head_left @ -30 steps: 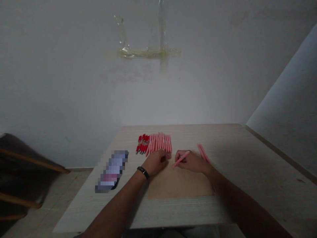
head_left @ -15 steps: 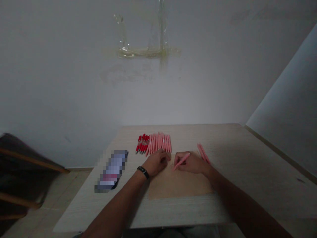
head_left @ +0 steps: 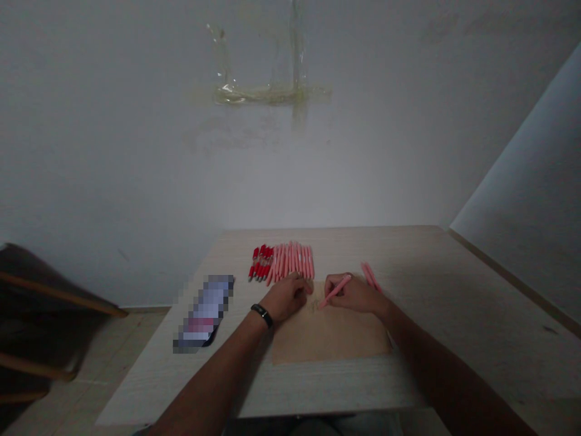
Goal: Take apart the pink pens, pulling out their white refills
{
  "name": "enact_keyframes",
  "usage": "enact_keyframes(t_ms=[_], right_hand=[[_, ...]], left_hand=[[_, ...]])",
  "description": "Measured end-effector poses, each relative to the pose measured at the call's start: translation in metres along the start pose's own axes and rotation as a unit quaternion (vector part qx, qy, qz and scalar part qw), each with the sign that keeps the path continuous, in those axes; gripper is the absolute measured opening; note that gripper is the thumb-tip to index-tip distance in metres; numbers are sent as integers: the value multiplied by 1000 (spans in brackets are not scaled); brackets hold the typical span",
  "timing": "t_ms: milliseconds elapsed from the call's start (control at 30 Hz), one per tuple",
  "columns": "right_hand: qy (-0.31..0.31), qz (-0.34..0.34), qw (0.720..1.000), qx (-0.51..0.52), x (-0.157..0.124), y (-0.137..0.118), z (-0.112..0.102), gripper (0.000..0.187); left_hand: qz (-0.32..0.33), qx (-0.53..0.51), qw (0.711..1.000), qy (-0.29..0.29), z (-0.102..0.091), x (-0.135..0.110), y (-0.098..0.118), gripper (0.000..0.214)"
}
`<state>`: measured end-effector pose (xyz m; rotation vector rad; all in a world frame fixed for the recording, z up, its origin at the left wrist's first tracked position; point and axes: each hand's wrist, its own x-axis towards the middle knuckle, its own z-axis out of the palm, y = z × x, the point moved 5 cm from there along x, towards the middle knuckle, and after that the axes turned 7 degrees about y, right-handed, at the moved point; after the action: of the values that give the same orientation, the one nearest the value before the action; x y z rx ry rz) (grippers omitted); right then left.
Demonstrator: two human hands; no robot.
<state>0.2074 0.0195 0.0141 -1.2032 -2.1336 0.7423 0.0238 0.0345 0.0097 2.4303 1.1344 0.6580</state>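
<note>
My right hand [head_left: 351, 293] grips a pink pen [head_left: 334, 291] in a writing hold, its tip down on a brown sheet of paper [head_left: 331, 336] where faint scribbles show. My left hand [head_left: 285, 297], with a black band on the wrist, rests in a loose fist on the sheet's top left corner; I cannot see anything in it. Just beyond my left hand lies a row of several pink pens [head_left: 293, 261], with several red caps [head_left: 261, 264] to their left. Two more pink pens [head_left: 371, 276] lie right of my right hand.
The light wooden table [head_left: 454, 315] stands against a white wall. A phone [head_left: 204, 312] lies near the table's left edge. A dark chair with wooden rails [head_left: 40, 315] stands on the floor at the left. A white slanted panel [head_left: 531, 212] borders the table's right side.
My right hand with the pen has shifted slightly up and to the right, and faint scribbles have appeared under the tip. My left hand has stayed put.
</note>
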Motion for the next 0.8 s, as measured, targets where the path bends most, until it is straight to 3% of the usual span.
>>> enact_keyframes(t_ms=[133,267,400,800], right_hand=[[19,5,1000,-2,0,1,-5,4],[-11,-2,1000,3,-1,-1,-2,5],[13,7,1000,-3,0,2,-6,2],[-7,4,1000,4,0,5,-9,7]], left_hand=[[2,4,1000,5,1,0,-1,27],[6,7,1000,3,1,0,0,27],[4,11,1000,8,1,0,-1,27],[-8,4,1000,-1,0,-1,2,27]])
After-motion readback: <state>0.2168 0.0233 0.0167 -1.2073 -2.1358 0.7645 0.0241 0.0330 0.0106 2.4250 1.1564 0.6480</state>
